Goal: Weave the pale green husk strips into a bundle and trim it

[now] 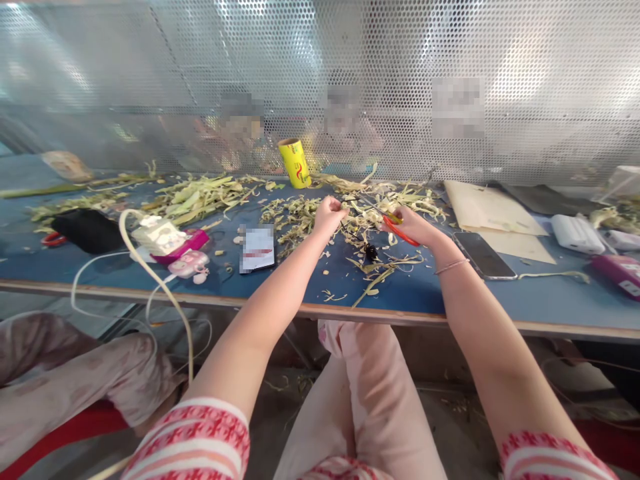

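People behind perforated screen (450, 40) blurred. Card (257, 249) print blurred out. Red-handled scissors (400, 231) mostly hidden in right hand (413, 225). Left hand (327, 215) contents too small to tell.

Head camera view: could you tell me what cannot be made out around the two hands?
- Red-handled scissors: blades hidden by the right hand.
- Left hand: fist closed, contents too small to tell.
- Paper card: print blurred.
- People behind the mesh screen: blurred.
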Available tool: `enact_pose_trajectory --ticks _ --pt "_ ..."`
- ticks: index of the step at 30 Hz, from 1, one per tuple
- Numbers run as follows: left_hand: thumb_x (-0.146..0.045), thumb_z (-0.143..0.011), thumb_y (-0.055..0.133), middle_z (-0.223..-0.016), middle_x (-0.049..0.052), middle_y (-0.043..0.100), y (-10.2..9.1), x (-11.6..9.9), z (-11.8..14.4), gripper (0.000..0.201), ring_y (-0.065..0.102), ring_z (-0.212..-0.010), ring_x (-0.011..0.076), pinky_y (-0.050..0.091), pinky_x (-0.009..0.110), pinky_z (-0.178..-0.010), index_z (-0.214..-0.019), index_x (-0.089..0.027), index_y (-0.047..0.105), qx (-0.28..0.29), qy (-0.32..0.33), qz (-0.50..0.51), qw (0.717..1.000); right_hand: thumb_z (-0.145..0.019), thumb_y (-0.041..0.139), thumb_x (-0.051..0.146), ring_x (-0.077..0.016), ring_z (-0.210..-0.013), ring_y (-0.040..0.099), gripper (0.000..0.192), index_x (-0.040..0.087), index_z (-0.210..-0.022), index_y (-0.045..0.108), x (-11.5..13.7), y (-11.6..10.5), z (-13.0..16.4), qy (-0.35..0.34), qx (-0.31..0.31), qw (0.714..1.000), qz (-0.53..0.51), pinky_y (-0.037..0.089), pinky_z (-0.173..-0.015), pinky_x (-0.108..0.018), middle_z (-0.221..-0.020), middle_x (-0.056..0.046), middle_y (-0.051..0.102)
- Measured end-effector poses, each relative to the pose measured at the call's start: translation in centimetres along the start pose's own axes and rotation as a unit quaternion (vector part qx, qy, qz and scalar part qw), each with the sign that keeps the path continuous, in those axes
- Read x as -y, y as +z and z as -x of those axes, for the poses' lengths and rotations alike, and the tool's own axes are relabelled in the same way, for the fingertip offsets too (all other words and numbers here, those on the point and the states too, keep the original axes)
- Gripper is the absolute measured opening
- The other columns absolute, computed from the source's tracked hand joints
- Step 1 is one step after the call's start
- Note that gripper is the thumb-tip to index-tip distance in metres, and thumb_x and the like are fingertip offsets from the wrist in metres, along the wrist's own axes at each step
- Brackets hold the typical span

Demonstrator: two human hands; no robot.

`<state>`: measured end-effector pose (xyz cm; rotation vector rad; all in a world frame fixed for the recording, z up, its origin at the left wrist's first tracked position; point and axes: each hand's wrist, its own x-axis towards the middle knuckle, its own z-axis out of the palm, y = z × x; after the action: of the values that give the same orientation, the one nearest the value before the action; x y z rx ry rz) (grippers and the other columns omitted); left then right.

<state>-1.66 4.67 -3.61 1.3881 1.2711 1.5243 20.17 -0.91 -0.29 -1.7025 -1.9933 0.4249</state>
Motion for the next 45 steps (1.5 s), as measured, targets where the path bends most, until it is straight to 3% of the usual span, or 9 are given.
enact_pose_trajectory --ticks 4,8,11,13,21,29,35,41,45 --pt "-0.014 -0.061 0.073 -0.074 -0.001 0.057 -0.3 0.4 -0.3 0.026 0.059 -0.081 0.0141 0.046 0.028 -0.079 -0.074 -0.018 0.051 -0.017 0.038 -0.039 0.998 -0.072 0.065 0.052 -0.0368 -0.11 0.053 0.067 0.006 -0.117 0.049 -1.3 -0.5 0.0 0.077 -0.049 0.992 0.092 0.044 -0.09 -0.046 -0.118 -0.026 0.054" --pt "-0.014 -0.06 0.074 -0.079 0.0 0.06 0.0 0.5 0.0 0.026 0.061 -0.081 0.0145 0.048 0.03 -0.08 -0.074 -0.018 0.052 0.001 0.039 -0.039 0.998 -0.071 0.068 0.028 -0.0441 -0.127 0.037 0.051 0.006 -0.114 0.054 -1.8 0.0 -0.1 0.098 -0.083 0.983 0.128 0.035 -0.1 -0.056 -0.13 -0.029 0.043" --pt "-0.015 -0.059 0.076 -0.083 0.002 0.063 0.5 0.3 0.5 0.028 0.062 -0.075 0.0135 0.049 0.031 -0.078 -0.074 -0.017 0.052 0.035 0.032 -0.021 0.999 -0.078 0.058 0.025 -0.0339 -0.123 0.044 0.027 0.013 -0.103 0.06 -0.8 1.1 -0.5 -0.021 -0.118 0.991 0.058 0.038 -0.1 -0.05 -0.121 -0.02 0.053" --pt "-0.016 -0.058 0.076 -0.089 0.003 0.065 0.9 0.0 0.9 0.03 0.062 -0.071 0.0128 0.05 0.032 -0.076 -0.074 -0.017 0.052 0.069 0.029 -0.009 0.997 -0.082 0.054 0.031 -0.0244 -0.102 0.057 0.022 0.017 -0.098 0.06 0.2 2.0 -0.8 -0.078 -0.104 0.991 -0.031 0.044 -0.093 -0.041 -0.102 -0.012 0.062" --pt "-0.016 -0.051 0.08 -0.094 0.003 0.066 1.8 -1.1 2.6 0.037 0.061 -0.07 0.0111 0.051 0.032 -0.075 -0.074 -0.016 0.051 0.146 0.028 0.01 0.989 -0.081 0.052 0.035 -0.0121 -0.061 0.055 0.016 0.02 -0.08 0.054 1.1 3.7 -1.7 -0.081 -0.079 0.953 -0.282 0.047 -0.064 -0.027 -0.069 0.0 0.06" --pt "-0.014 -0.064 0.074 -0.083 0.003 0.067 2.2 -2.2 3.7 0.026 0.066 -0.068 0.0119 0.055 0.034 -0.079 -0.085 -0.014 0.058 0.227 -0.097 0.166 0.955 -0.078 0.051 0.03 -0.0122 -0.058 0.052 0.011 0.02 -0.077 0.055 1.2 3.1 -1.4 -0.095 -0.09 0.957 -0.257 0.044 -0.062 -0.028 -0.065 0.001 0.058" --pt "-0.026 -0.079 0.063 -0.06 0.001 0.061 1.6 -2.9 3.3 0.011 0.064 -0.06 0.0131 0.056 0.031 -0.067 -0.08 -0.017 0.059 0.237 -0.233 0.221 0.917 -0.078 0.05 0.031 -0.013 -0.063 0.05 0.013 0.019 -0.077 0.057 1.6 3.0 -1.0 -0.118 -0.104 0.969 -0.191 0.043 -0.065 -0.027 -0.068 0.0 0.059" --pt "-0.023 -0.078 0.065 -0.067 0.0 0.064 1.8 -2.7 3.6 0.012 0.061 -0.059 0.0103 0.054 0.029 -0.065 -0.076 -0.017 0.054 0.219 -0.185 0.187 0.939 -0.075 0.052 0.029 -0.0146 -0.069 0.054 0.011 0.02 -0.078 0.058 1.5 3.2 -1.1 -0.123 -0.11 0.966 -0.199 0.044 -0.068 -0.028 -0.071 0.0 0.059" --pt "-0.019 -0.081 0.058 -0.06 -0.002 0.057 2.1 -2.1 3.4 0.014 0.054 -0.055 0.009 0.046 0.025 -0.061 -0.069 -0.017 0.053 0.177 -0.089 0.075 0.977 -0.073 0.054 0.026 -0.0149 -0.071 0.056 0.009 0.019 -0.077 0.059 1.6 3.1 -0.9 -0.137 -0.112 0.964 -0.199 0.045 -0.071 -0.029 -0.074 -0.001 0.062"
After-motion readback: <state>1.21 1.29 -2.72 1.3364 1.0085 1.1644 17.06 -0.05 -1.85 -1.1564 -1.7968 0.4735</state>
